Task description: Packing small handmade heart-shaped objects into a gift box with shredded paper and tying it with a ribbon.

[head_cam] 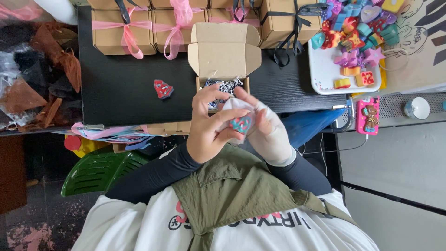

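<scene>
Left hand [211,128]: bare, fingers curled and closed around a small colourful piece [241,123], pinching its left edge.
Right hand [269,132]: covered by a white glove, fingers closed on the same piece from the right side, along with a bit of white wrap [237,104] above it.
Small colourful piece: teal with red and pink marks, held between both hands, above the person's lap and just in front of the table [121,88] edge.
Open box [224,58]: brown cardboard, lid flaps folded back, standing on the black table right behind the hands; shredded dark and white paper filling [223,86] shows inside.
Second piece [163,89]: red and blue, lying alone on the table, left of the open box.
Closed boxes [123,32]: a row along the far table edge, tied with pink and black ribbons.
White tray [325,69]: right of the table, piled with many bright moulded shapes.
Pink phone [368,115]: lies below the tray, a cable running from it.
Green chair [100,169]: lower left, beside the person.
</scene>
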